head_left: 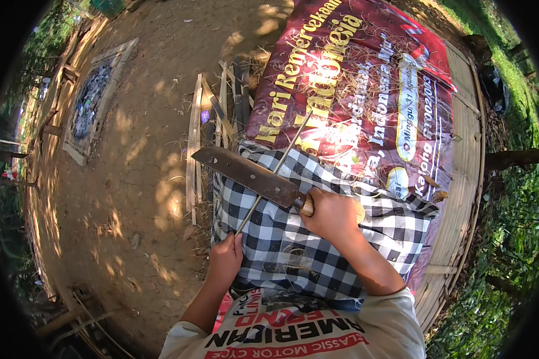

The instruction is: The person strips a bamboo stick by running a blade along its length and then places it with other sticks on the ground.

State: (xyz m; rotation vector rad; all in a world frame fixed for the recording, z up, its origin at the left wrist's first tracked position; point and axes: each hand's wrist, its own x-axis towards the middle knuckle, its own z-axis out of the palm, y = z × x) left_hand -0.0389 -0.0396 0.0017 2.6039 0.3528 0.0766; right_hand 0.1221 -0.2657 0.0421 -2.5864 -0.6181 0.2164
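Observation:
My right hand is closed round the wooden handle of a broad machete. Its dark, worn blade points to the upper left and lies across a thin bamboo stick. The lower end of that stick is in my left hand, whose fingers are closed on it; the stick slants up and to the right, passing under the blade. Beneath both hands a black-and-white checkered cloth covers my lap.
Ahead, a dark red printed banner strewn with curly shavings covers part of a bamboo platform. Split bamboo strips lie on the dirt ground to the left. Farther left is a framed ash pit. Greenery borders the right side.

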